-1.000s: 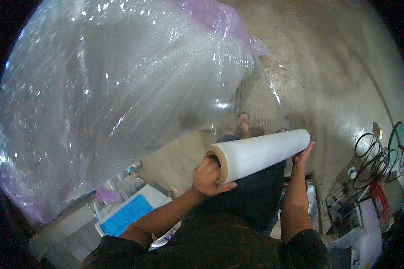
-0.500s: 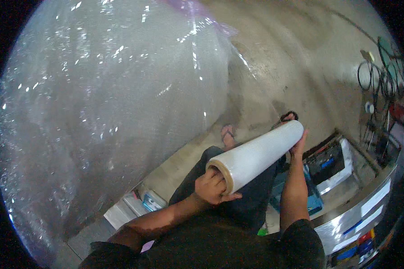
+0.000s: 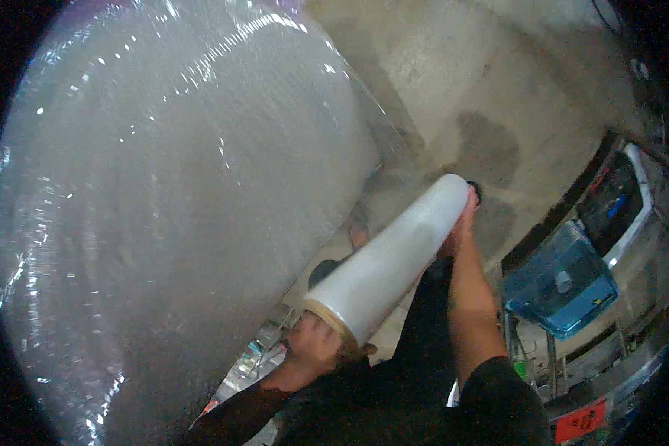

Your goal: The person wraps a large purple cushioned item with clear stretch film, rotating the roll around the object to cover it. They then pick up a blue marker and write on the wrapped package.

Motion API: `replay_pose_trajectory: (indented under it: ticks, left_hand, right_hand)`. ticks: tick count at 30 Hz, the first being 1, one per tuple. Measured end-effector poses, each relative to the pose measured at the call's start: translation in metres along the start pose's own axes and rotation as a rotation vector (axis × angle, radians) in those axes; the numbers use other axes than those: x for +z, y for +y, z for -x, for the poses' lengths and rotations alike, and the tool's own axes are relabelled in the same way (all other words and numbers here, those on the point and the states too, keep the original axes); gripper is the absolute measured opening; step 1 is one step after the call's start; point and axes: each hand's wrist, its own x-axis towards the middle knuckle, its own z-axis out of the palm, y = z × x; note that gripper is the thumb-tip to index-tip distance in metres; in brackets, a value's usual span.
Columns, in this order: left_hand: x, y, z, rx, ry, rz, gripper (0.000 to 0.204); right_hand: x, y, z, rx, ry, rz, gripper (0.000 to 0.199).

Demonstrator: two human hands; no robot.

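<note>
Your left hand [image 3: 316,346] grips the near end of the stretch-film roll [image 3: 390,260]; your right hand [image 3: 459,223] presses against its far end. The roll sits tilted beside the film-wrapped bulk load [image 3: 178,223].

Bare concrete floor with shelving at the right

The floor [image 3: 498,97] is pale grey concrete, marked by darker stains [image 3: 487,152] near the middle. At the right edge stands a metal shelf unit [image 3: 632,245] holding a translucent blue plastic bin [image 3: 561,286], with a red label [image 3: 581,421] low on its frame. Light is dim and even
</note>
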Motion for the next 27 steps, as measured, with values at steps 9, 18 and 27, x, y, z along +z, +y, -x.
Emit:
replay_pose_trajectory:
  ticks: [9,18,27]
  left_hand:
    - [0.019,-0.096,0.061,0.087,-0.001,0.132,0.067]
    - [0.018,-0.194,0.115,0.202,0.211,0.253,0.074]
    - [0.048,-0.280,0.230,0.469,0.139,0.204,0.052]
  right_hand:
    - [-0.055,0.263,-0.055,-0.261,-0.014,-0.413,0.071]
    - [-0.056,0.282,0.081,-0.226,0.254,-0.686,0.085]
    - [-0.139,0.417,0.109,-0.215,-0.245,-0.923,0.079]
